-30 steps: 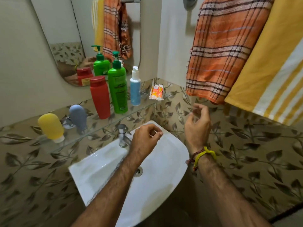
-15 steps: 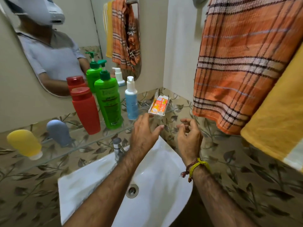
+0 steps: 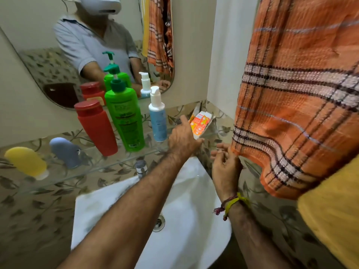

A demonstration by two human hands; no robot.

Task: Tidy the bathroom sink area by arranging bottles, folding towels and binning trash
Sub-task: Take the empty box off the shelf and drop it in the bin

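On the glass shelf (image 3: 108,164) stand a red bottle (image 3: 96,127), a green pump bottle (image 3: 125,117) and a white-and-blue pump bottle (image 3: 157,118). A yellow bottle (image 3: 26,162) and a grey-blue bottle (image 3: 65,151) lie at its left end. An orange-and-white sachet packet (image 3: 201,122) leans in the shelf's right corner. My left hand (image 3: 183,138) reaches over the shelf with straight fingers that touch the packet. My right hand (image 3: 225,164) hovers below it, fingers loosely curled, at the lower edge of the orange checked towel (image 3: 291,105).
A yellow towel (image 3: 334,226) hangs to the right of the orange one. The white basin (image 3: 186,220) and chrome tap (image 3: 141,167) sit under my arms. A mirror (image 3: 77,45) on the wall reflects a person and the bottles.
My left hand has stretched forward from above the basin to the packet in the shelf corner. My right hand has moved nearer the towel's edge. The view has moved closer.
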